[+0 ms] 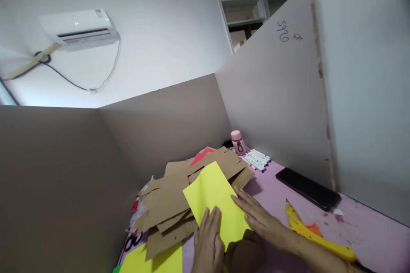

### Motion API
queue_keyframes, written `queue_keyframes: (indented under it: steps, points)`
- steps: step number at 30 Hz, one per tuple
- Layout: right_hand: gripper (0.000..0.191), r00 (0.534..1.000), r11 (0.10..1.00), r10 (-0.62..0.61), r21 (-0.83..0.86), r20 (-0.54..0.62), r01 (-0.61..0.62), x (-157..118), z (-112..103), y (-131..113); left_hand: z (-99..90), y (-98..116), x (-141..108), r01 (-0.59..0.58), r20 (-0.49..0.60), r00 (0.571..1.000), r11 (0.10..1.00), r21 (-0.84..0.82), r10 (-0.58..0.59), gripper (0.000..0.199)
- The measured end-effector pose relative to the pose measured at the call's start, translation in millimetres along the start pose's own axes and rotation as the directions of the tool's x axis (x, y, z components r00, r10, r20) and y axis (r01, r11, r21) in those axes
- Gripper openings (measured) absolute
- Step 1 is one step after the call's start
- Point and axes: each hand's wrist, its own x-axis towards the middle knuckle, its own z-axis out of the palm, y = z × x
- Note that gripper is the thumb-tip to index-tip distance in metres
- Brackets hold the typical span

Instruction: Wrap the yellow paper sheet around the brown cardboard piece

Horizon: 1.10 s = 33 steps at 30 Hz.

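A sheet of yellow paper lies at a slant in front of me, its far end resting over a pile of cut brown cardboard. My left hand rests on the sheet's near left part with fingers stretched out. Along the right edge of the sheet, my right hand touches it with extended fingers. Neither hand grips anything. A dark brown, rounded thing shows at the near end of the sheet; its kind is unclear.
A yellow hot glue gun lies right of my right arm, near a black phone. Several markers and a pink bottle stand farther back. Scissors and more yellow paper are at left. Grey partitions enclose the table.
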Motion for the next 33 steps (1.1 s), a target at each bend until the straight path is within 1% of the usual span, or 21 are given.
queue_keyframes:
  steps: [2,4,9,11,14,18,21,23,28,31,33]
  points:
    - [0.061,1.000,0.999,-0.012,-0.038,0.027,0.013,0.2,-0.6,0.7,-2.3,0.7,1.4,0.000,0.021,1.000,0.999,0.033,-0.001,0.052]
    - [0.059,0.999,0.998,-0.011,-0.062,0.050,0.014,-0.9,-1.9,-0.1,-1.0,-1.2,2.4,0.002,0.014,1.000,0.999,0.036,-0.003,0.052]
    - [0.060,0.997,0.995,0.010,-0.100,0.080,-0.002,-3.9,-5.9,-9.8,10.7,-12.0,1.4,-0.029,-0.042,0.999,0.999,-0.016,0.028,0.051]
    - [0.060,0.996,0.994,0.023,-0.108,0.085,-0.014,-3.5,-6.7,-13.7,12.7,-12.9,0.9,-0.022,-0.070,0.997,0.999,-0.048,0.018,0.050]
    - [0.061,0.995,0.993,0.036,-0.114,0.095,-0.025,-2.0,-7.2,-16.4,8.2,-6.9,3.7,0.005,-0.084,0.996,0.996,-0.086,-0.012,0.050]
    - [0.059,0.994,0.994,0.035,-0.108,0.105,-0.024,-0.1,-7.9,-13.6,-4.3,6.9,14.1,0.019,-0.027,0.999,0.991,-0.129,-0.023,0.056]
    - [0.058,0.993,0.996,0.043,-0.086,0.109,-0.033,0.9,-8.4,-9.6,-9.3,14.9,20.3,0.059,-0.008,0.998,0.982,-0.180,-0.062,0.049]
    - [0.059,0.992,0.997,0.050,-0.065,0.116,-0.042,1.5,-8.6,-7.8,-9.7,17.9,21.9,0.095,-0.011,0.995,0.969,-0.226,-0.100,0.045]
    - [0.055,0.992,0.999,0.031,-0.015,0.121,-0.029,2.9,-7.7,-5.5,-6.9,20.5,21.1,0.163,-0.015,0.984,0.938,-0.306,-0.176,0.042]
    - [0.053,0.994,0.999,0.025,0.016,0.109,-0.027,3.4,-6.1,-4.5,-2.4,20.1,18.9,0.188,-0.012,0.979,0.915,-0.356,-0.205,0.041]
    - [0.055,0.994,0.998,0.039,0.038,0.106,-0.043,3.0,-4.6,-4.0,2.3,19.2,16.6,0.190,-0.035,0.974,0.888,-0.418,-0.225,0.041]
